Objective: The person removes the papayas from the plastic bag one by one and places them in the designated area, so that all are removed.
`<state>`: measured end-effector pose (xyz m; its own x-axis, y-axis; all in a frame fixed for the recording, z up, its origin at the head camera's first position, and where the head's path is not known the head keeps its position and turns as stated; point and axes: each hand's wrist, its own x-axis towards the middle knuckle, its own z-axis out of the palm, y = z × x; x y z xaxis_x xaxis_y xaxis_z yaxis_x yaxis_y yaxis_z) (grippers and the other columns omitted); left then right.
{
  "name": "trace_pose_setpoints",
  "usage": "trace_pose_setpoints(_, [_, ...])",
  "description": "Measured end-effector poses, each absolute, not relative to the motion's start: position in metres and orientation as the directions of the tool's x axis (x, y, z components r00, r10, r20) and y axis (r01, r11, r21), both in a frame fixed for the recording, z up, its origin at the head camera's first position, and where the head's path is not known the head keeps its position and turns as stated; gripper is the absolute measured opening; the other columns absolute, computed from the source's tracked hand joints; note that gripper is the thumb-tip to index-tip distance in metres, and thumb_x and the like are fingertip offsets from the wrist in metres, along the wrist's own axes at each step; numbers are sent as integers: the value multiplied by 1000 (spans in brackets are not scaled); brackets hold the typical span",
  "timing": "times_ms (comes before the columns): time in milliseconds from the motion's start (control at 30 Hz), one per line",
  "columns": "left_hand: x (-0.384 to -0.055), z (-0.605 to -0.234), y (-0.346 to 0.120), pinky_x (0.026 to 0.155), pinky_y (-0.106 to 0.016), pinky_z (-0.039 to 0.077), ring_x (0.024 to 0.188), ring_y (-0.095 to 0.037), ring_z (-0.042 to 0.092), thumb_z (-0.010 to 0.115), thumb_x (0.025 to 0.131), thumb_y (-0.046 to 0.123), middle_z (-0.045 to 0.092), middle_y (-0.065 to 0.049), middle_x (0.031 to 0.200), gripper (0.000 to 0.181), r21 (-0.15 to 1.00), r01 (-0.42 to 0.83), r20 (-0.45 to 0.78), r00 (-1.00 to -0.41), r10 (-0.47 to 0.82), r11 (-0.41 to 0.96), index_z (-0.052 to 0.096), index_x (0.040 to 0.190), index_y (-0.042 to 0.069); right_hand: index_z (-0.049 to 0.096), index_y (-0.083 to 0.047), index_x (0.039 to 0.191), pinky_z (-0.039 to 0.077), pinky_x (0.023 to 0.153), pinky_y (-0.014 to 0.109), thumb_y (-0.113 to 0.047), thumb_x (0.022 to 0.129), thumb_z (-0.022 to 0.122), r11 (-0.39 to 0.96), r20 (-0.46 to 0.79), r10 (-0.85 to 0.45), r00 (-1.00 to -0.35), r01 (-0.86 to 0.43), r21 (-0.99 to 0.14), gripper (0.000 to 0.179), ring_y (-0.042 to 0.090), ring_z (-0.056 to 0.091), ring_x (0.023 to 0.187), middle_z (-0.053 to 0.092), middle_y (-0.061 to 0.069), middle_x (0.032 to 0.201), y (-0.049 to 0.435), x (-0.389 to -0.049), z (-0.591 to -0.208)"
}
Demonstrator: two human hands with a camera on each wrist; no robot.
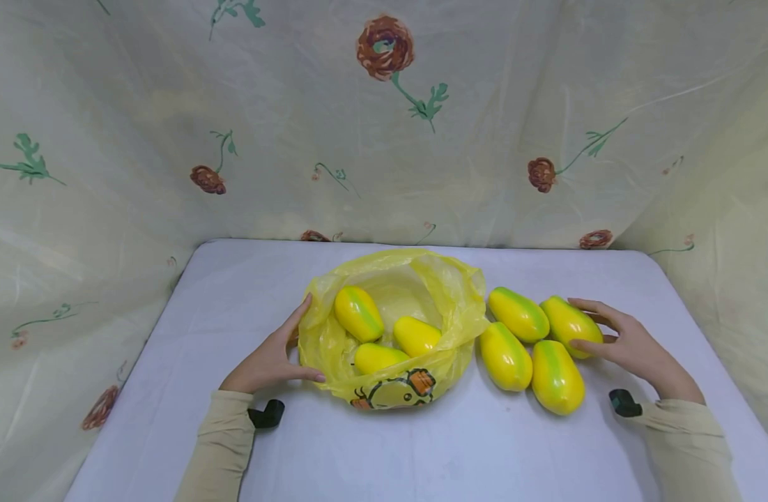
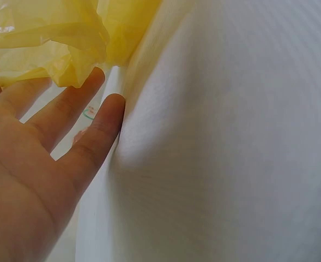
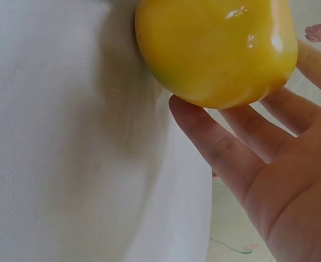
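Observation:
A yellow plastic bag (image 1: 384, 265) with a cartoon face on its front stands open at the middle of the table. Inside lie three glossy, papaya-shaped yellow fruits with green streaks, one fruit (image 1: 359, 314) at the left. My left hand (image 1: 271, 359) touches the bag's left side, fingers spread and fairly straight; the left wrist view shows the bag's crinkled film (image 2: 51, 43) by the fingertips. To the right, my right hand (image 1: 635, 341) holds the end of a yellow fruit (image 1: 569, 322), thumb on the near side, fingers on the far side. That fruit (image 3: 214, 49) fills the top of the right wrist view.
Beside the bag sit three more fruits: a back fruit (image 1: 518, 314), a left fruit (image 1: 505, 355) and a front fruit (image 1: 557, 376). White cloth covers the table (image 1: 384, 453). A flower-printed curtain (image 1: 296, 104) hangs behind and at both sides.

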<state>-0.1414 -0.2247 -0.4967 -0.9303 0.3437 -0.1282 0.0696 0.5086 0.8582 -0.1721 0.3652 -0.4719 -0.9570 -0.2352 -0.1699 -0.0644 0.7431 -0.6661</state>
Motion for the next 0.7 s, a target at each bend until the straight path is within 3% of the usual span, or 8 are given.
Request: trace_pose_setpoints(700, [-141, -497, -224, 127, -65, 21, 162, -38, 12, 96, 70, 42, 4, -5, 176, 136, 848, 66, -132, -935, 330, 526, 1, 167, 33, 34, -8, 161, 38, 107, 78, -35, 95, 76, 736, -117, -215, -970, -82, -672, 82, 48, 37, 140, 38, 26, 161, 370, -171, -469])
